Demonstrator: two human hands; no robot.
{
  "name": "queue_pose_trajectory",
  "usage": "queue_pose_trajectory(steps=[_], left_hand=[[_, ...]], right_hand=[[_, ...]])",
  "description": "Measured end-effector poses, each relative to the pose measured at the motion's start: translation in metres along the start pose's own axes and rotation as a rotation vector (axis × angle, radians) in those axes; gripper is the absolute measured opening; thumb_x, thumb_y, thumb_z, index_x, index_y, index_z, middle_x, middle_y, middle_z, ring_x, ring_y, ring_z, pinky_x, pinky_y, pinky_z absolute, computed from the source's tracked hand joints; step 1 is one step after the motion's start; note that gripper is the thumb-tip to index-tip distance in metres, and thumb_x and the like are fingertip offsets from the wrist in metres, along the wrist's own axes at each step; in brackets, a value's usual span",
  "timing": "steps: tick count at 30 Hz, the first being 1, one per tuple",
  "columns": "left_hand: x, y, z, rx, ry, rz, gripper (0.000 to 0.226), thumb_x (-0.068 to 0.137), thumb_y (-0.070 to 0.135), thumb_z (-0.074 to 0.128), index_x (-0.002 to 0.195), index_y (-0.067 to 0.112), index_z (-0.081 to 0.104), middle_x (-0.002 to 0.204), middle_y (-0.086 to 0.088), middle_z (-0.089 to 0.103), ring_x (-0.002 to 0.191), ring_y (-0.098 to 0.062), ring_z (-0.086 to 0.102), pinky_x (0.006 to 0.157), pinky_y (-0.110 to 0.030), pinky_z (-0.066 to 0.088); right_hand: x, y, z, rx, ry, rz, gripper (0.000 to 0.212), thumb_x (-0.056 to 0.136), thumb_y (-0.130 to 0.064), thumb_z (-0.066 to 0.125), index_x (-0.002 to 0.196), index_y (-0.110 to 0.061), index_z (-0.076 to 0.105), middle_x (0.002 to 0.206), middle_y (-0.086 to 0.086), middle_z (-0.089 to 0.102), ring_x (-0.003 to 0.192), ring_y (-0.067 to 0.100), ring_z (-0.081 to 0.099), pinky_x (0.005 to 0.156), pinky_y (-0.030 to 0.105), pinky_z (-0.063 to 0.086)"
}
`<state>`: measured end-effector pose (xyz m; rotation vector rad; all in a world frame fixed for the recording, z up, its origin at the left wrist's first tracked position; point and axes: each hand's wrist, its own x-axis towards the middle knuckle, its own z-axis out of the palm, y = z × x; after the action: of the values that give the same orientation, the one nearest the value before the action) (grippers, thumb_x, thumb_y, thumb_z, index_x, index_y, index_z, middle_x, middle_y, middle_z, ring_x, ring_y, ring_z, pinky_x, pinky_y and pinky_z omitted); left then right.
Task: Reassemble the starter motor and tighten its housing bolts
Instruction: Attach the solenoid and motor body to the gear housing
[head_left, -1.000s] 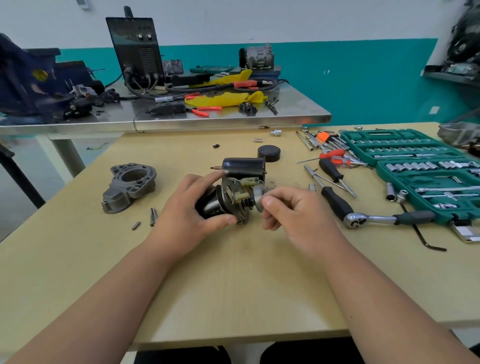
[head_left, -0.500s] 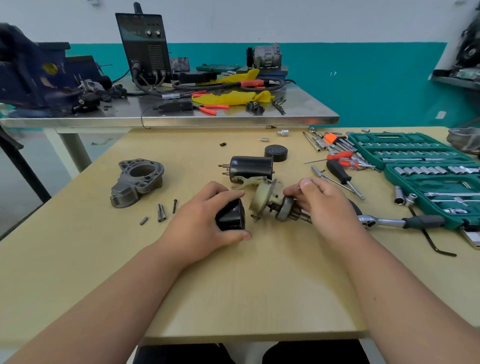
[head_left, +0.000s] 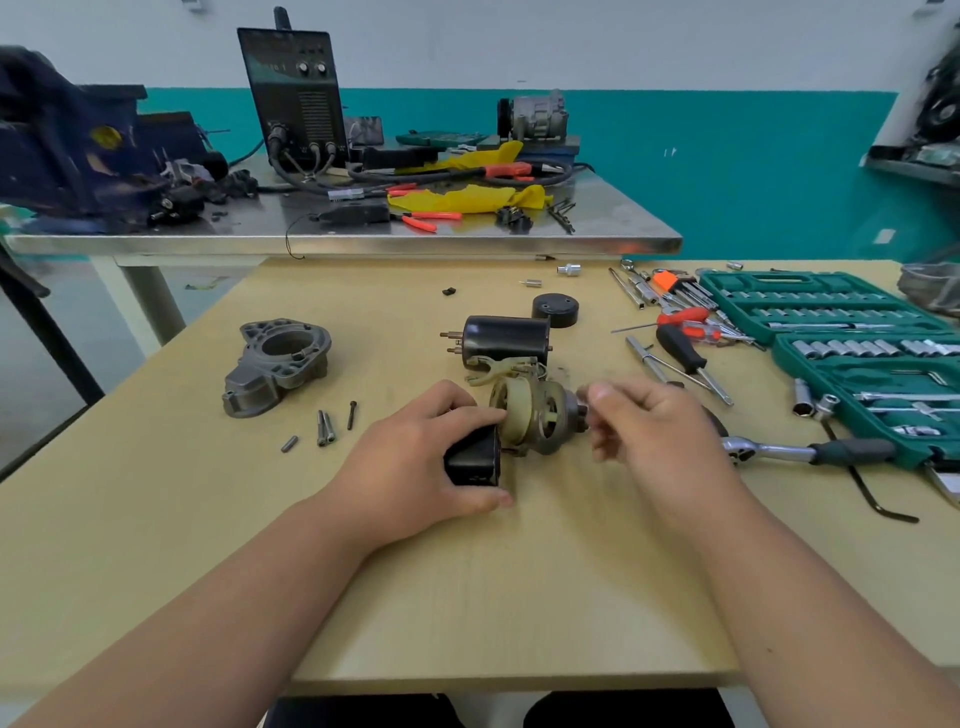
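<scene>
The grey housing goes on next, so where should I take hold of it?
Probably from above, at the round collar of the grey housing. It lies flat with its bore facing up, so a thumb inside and fingers on the outer wall should pinch it firmly.

2 bare forearms, a bare left hand and bare right hand.

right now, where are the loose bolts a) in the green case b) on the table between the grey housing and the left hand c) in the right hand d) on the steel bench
b: the bolts lie on the table, right of the grey housing and left of the left hand, which grips the motor.
</scene>
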<state>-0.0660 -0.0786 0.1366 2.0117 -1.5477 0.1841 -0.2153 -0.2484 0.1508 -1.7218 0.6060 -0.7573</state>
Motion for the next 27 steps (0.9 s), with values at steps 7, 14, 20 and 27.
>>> queue_pose_trajectory(steps=[7, 14, 20, 27], left_hand=[[-0.002, 0.011, 0.003, 0.096, 0.013, 0.082, 0.068, 0.056, 0.048, 0.088, 0.117, 0.024, 0.068, 0.104, 0.005, 0.060, 0.089, -0.004, 0.052, 0.063, -0.020, 0.045], [-0.001, 0.021, 0.006, 0.123, -0.035, 0.136, 0.067, 0.061, 0.051, 0.080, 0.122, 0.025, 0.065, 0.107, -0.001, 0.060, 0.091, -0.017, 0.062, 0.060, -0.035, 0.056], [0.001, 0.024, 0.008, 0.094, -0.062, 0.085, 0.067, 0.063, 0.051, 0.080, 0.124, 0.028, 0.063, 0.111, 0.003, 0.056, 0.095, -0.013, 0.058, 0.066, -0.038, 0.055], [0.001, 0.025, 0.011, 0.070, -0.060, 0.045, 0.074, 0.063, 0.055, 0.077, 0.130, 0.030, 0.058, 0.115, 0.008, 0.051, 0.094, -0.008, 0.056, 0.071, -0.035, 0.054]], right_hand=[[-0.013, 0.003, 0.008, 0.173, -0.082, 0.191, 0.010, 0.086, 0.000, 0.067, 0.093, -0.007, 0.070, 0.074, 0.007, 0.073, 0.061, 0.014, 0.067, 0.056, 0.022, 0.053], [-0.028, 0.005, 0.009, 0.089, -0.084, 0.209, 0.005, 0.081, -0.009, 0.075, 0.077, -0.012, 0.073, 0.068, 0.006, 0.073, 0.057, 0.013, 0.066, 0.053, 0.020, 0.051], [-0.032, 0.003, 0.014, 0.097, -0.106, 0.248, 0.008, 0.080, -0.014, 0.076, 0.072, -0.013, 0.074, 0.064, 0.008, 0.071, 0.055, 0.013, 0.065, 0.051, 0.021, 0.050], [-0.028, 0.002, 0.021, 0.256, -0.071, 0.391, 0.013, 0.084, -0.006, 0.070, 0.072, -0.007, 0.071, 0.060, 0.009, 0.067, 0.053, 0.017, 0.062, 0.051, 0.026, 0.051]])
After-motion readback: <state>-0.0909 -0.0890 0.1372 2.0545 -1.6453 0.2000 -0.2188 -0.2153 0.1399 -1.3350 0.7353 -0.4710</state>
